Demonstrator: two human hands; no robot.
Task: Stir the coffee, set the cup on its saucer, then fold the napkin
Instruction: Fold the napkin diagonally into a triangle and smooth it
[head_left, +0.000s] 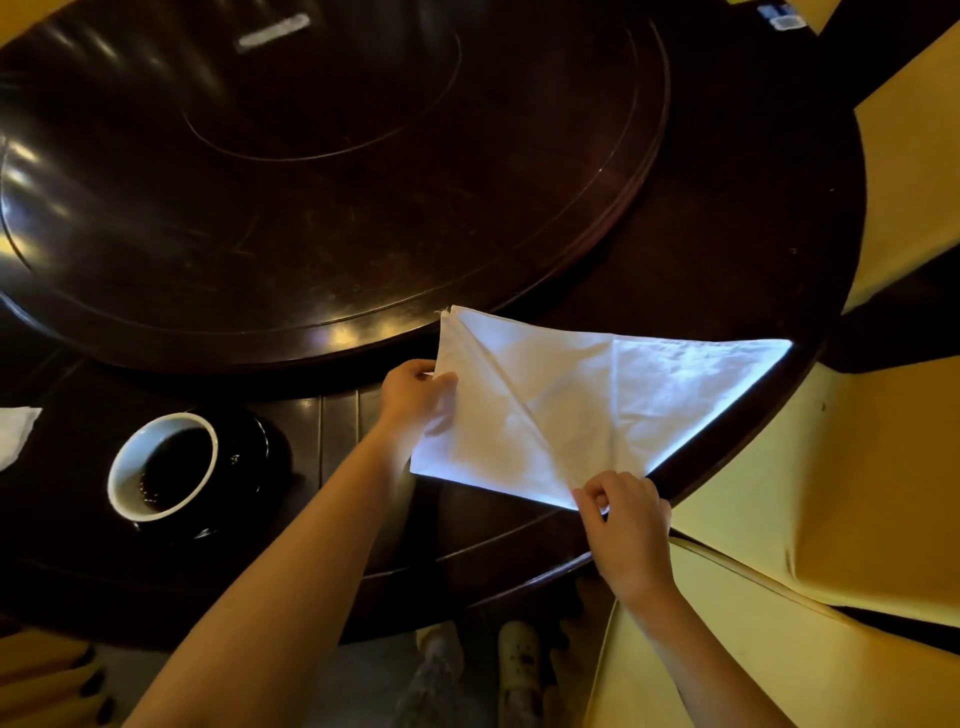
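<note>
A white cloth napkin (587, 400) lies on the dark round table, folded into a rough triangle whose long point reaches the table's right edge. My left hand (415, 392) pinches its left edge. My right hand (626, 525) pinches its near corner by the table rim. To the left stands a cup (162, 465) with a white inside, holding dark coffee. It sits on a black saucer (257, 457). I see no spoon.
A large dark turntable (332, 171) fills the table's middle, just behind the napkin. Yellow-covered chairs (857, 499) stand close on the right. A white paper corner (13, 434) lies at the far left. Feet in light shoes (519, 660) show under the table.
</note>
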